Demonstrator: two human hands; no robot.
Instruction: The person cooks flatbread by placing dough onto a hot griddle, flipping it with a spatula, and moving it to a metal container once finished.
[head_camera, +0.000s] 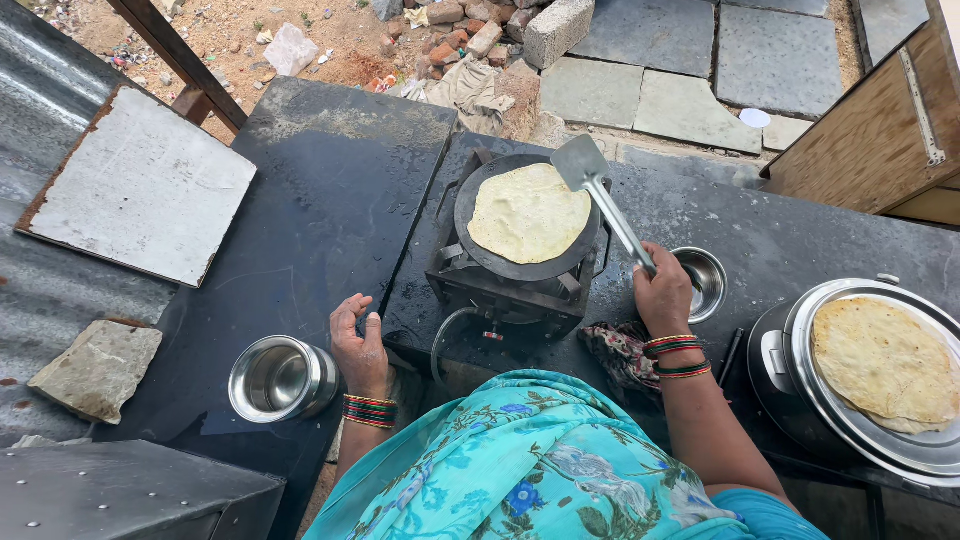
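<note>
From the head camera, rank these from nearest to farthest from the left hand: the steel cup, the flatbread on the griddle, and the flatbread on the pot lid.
Measured from the left hand, resting on the dark counter:
1. Steel cup, just to its left.
2. Flatbread on the griddle, up and to the right on the stove.
3. Flatbread on the pot lid, at the far right edge.

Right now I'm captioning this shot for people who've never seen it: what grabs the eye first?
The pale flatbread on the round black griddle at centre, with the right hand holding a metal spatula over its edge. Another flatbread lies on the steel pot lid at far right.
</note>
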